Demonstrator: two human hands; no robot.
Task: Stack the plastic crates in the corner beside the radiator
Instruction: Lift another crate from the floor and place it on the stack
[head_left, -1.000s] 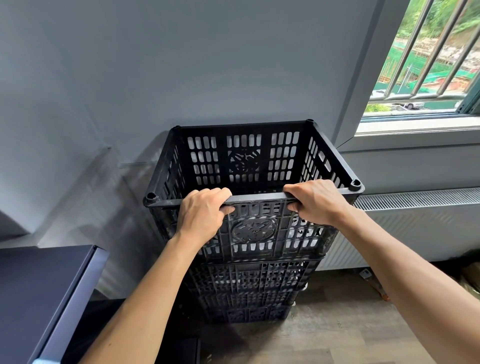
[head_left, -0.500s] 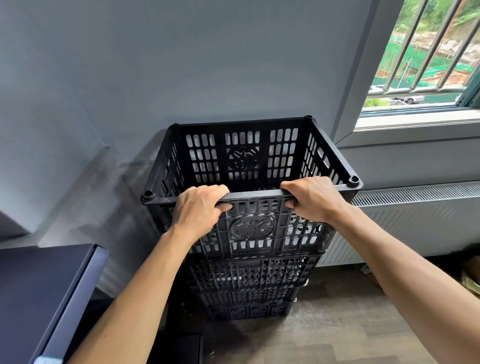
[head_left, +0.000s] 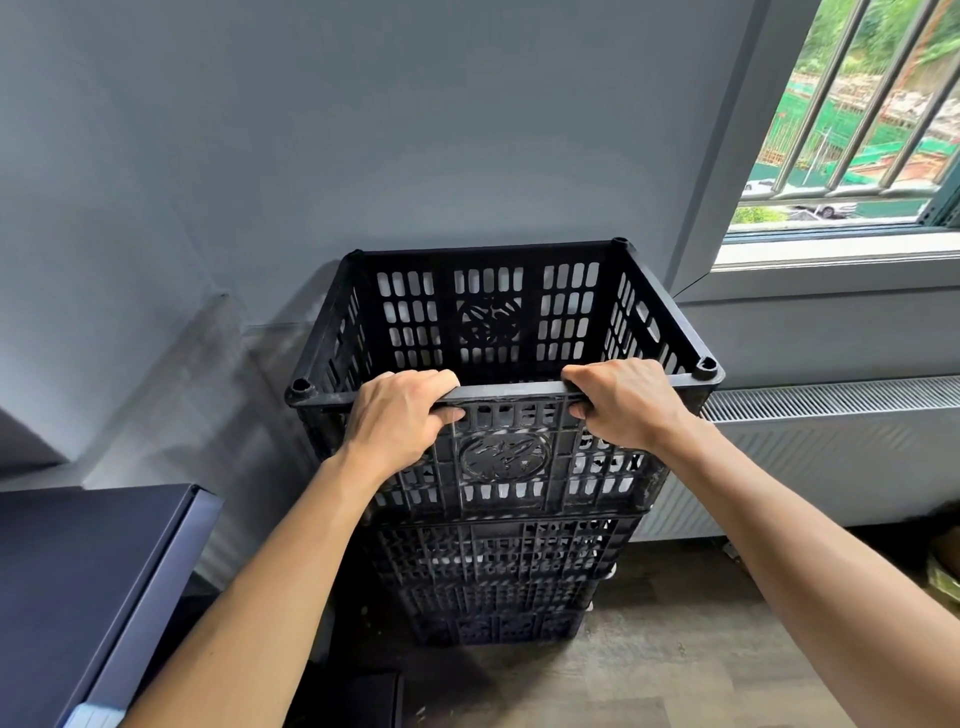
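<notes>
Right now the person stands over a stack of black plastic crates just left of the radiator (head_left: 831, 457), in the corner where the grey wall (head_left: 363, 156) meets the window wall. The top crate (head_left: 504, 457) sits upright, open side up, on the lower crates (head_left: 498, 566). Its right side hides the radiator's left end. Its base meets the crate beneath, though I cannot tell whether it is fully seated.

Both hands are on the near rim of that top crate. The left hand (head_left: 400, 415) grips the part of the rim farther from the radiator, with the fingers curled over the top edge and the thumb tucked against the slotted front face below. The right hand (head_left: 623, 405) grips the part of the same rim nearer the radiator in the same way, fingers wrapped over and thumb underneath.

Above the radiator runs a pale sill (head_left: 831, 260) under a barred window (head_left: 857, 130). Farther left of the radiator than the stack stands a dark cabinet (head_left: 78, 571). The wood-look floor (head_left: 649, 649) spreads in front of the radiator, and the bottom crate rests on it.
</notes>
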